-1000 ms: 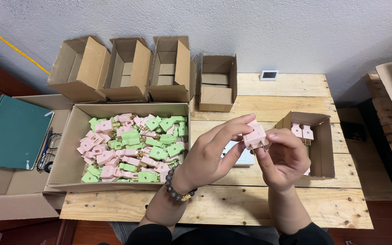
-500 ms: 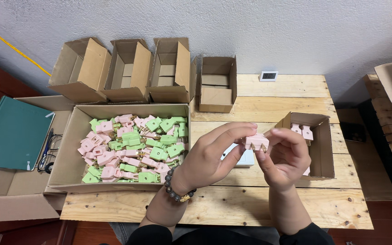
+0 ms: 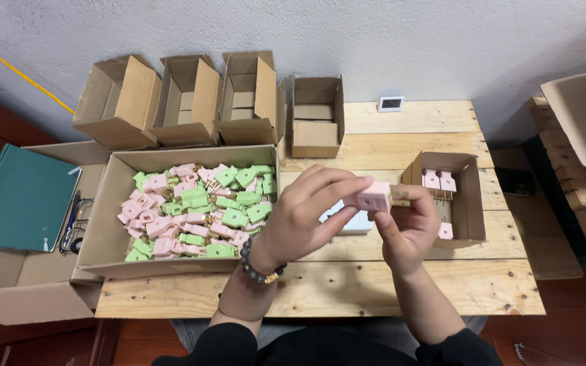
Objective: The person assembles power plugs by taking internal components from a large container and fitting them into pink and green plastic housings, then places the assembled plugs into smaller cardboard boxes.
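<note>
Both my hands meet above the wooden table [image 3: 435,122] and hold one pink plug adapter [image 3: 375,196] between them. My left hand [image 3: 306,217], with a bead bracelet on the wrist, pinches its left side with the fingertips. My right hand [image 3: 407,227] grips it from below and from the right. To the left lies a large cardboard box [image 3: 106,230] full of pink and green plug adapters [image 3: 194,210]. To the right stands a small cardboard box [image 3: 473,203] with a few pink adapters [image 3: 439,179] set upright inside. A white object [image 3: 347,220] lies on the table, mostly hidden behind my hands.
Several open small cardboard boxes [image 3: 191,102] stand in a row along the far edge by the wall. A green book [image 3: 18,196], glasses and a pen rest in a box at the left. A small white display [image 3: 391,104] sits at the back. More cardboard [image 3: 581,115] is at the right.
My hands have turned the pink adapter between the fingers and shifted it slightly; its brass prongs now point right toward the small box. Nothing else on the table has moved.
</note>
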